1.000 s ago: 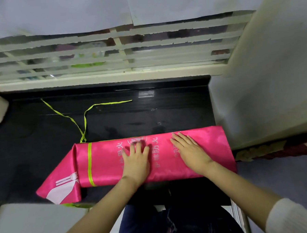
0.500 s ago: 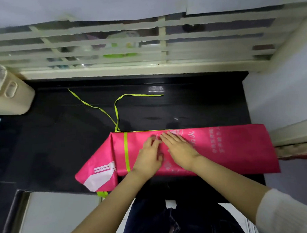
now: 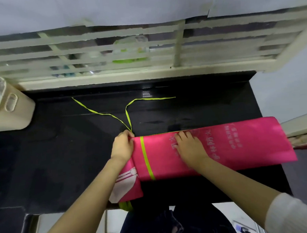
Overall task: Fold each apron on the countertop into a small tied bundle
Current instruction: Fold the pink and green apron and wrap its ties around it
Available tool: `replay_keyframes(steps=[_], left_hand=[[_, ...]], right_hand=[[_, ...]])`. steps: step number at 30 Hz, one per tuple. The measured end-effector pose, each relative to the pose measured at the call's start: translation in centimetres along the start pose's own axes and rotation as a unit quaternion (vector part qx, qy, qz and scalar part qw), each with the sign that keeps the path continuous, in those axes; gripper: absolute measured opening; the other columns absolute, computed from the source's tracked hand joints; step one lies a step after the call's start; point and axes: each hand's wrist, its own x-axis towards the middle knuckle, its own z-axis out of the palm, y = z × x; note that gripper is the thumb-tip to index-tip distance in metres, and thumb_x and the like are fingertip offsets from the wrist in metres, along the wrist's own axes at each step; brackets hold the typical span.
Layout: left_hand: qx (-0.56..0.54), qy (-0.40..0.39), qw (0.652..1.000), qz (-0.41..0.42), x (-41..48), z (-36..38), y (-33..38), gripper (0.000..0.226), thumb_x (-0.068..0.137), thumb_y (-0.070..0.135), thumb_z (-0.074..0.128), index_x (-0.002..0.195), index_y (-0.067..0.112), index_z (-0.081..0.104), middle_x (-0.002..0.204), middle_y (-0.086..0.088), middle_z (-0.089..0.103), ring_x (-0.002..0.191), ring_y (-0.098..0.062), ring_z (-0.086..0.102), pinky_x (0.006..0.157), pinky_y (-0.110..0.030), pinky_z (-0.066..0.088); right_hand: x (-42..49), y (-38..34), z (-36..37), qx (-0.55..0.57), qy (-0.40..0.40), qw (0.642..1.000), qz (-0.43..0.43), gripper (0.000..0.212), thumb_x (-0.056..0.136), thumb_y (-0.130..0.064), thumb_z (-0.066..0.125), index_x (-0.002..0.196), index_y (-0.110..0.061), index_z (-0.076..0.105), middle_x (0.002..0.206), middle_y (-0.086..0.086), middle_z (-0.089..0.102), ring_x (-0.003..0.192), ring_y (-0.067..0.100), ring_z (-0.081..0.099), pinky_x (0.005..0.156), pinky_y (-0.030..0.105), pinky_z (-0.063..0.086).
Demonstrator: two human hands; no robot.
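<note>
**Hands on a folded pink apron at a black counter**

Head view, looking down. Left hand [image 3: 122, 147] has its fingers curled round the far left corner of the apron [image 3: 248, 147]. It grips the fabric just where two thin lime-green ties [image 3: 127, 116] leave it. Right hand [image 3: 190, 147] lies flat with straight, slightly spread fingers, pressing on the middle of the apron near its far edge. The two hands are apart, and a lime-green stripe [image 3: 146, 157] crosses the fabric between them.

The apron is folded into a long, narrow pink band printed with pale lettering. It lies across the counter [image 3: 62, 156] in front of the person, and its right end reaches past the counter's right edge. Its left end bends toward the near edge and shows a white printed shape, partly hidden under the left forearm.

The ties lie loose on the counter beyond the hands, one running far left and the other curving right. A beige basket [image 3: 12, 109] stands at the far left. Cream window bars [image 3: 145, 45] run along the back.
</note>
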Motion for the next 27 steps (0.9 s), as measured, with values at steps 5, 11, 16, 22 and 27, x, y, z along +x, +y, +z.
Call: replay_keyframes(steps=[5, 11, 16, 22, 27], left_hand=[[-0.053, -0.012, 0.998, -0.019, 0.5, 0.2, -0.2, 0.011, 0.088, -0.005, 0.053, 0.089, 0.000, 0.063, 0.098, -0.011, 0.068, 0.096, -0.027, 0.062, 0.075, -0.011, 0.033], [0.006, -0.050, 0.999, -0.002, -0.6, -0.1, 0.3, 0.031, 0.082, 0.007, 0.060, 0.111, 0.009, 0.050, 0.112, -0.009, 0.052, 0.108, -0.028, 0.053, 0.092, -0.032, 0.038], [0.233, -0.098, 0.967, 0.002, -3.2, -1.1, 0.3, 0.053, 0.080, 0.009, 0.059, 0.126, 0.016, 0.034, 0.124, -0.007, 0.039, 0.121, -0.026, 0.039, 0.097, -0.042, 0.035], [0.221, -0.126, 0.966, -0.053, -5.0, -4.9, -3.7, 0.042, 0.085, 0.019, 0.056, 0.125, 0.021, 0.042, 0.122, -0.005, 0.051, 0.115, -0.027, 0.051, 0.091, -0.038, 0.042], [0.202, -0.065, 0.971, -0.110, -6.2, -9.3, -6.5, 0.018, 0.085, 0.023, 0.056, 0.102, 0.026, 0.063, 0.105, -0.003, 0.065, 0.103, -0.027, 0.062, 0.073, -0.030, 0.043]], right_hand=[[0.2, -2.4, -0.3, 0.011, 0.049, 0.999, -0.016, 0.042, 0.069, -0.017, 0.078, 0.107, -0.004, 0.064, 0.105, 0.015, 0.062, 0.094, 0.031, 0.064, 0.077, 0.036, 0.052], [0.5, -6.2, 0.0, 0.044, -0.057, 0.976, -0.204, 0.062, 0.096, -0.006, 0.036, 0.152, -0.017, 0.010, 0.160, 0.000, 0.004, 0.147, 0.018, 0.000, 0.118, 0.037, 0.003], [1.2, -7.9, -0.4, 0.004, -0.054, 0.986, -0.159, 0.062, 0.093, -0.011, 0.037, 0.151, -0.016, 0.014, 0.158, 0.003, 0.009, 0.145, 0.022, 0.008, 0.117, 0.043, 0.016], [2.4, -9.6, -0.6, -0.036, -0.020, 0.991, -0.129, 0.046, 0.095, -0.012, 0.038, 0.140, -0.011, 0.032, 0.143, 0.008, 0.034, 0.124, 0.027, 0.037, 0.094, 0.038, 0.043], [2.8, -11.1, -1.0, -0.072, -0.002, 0.989, -0.127, 0.034, 0.099, -0.030, 0.040, 0.126, -0.009, 0.041, 0.128, 0.009, 0.042, 0.113, 0.028, 0.045, 0.080, 0.034, 0.046]])
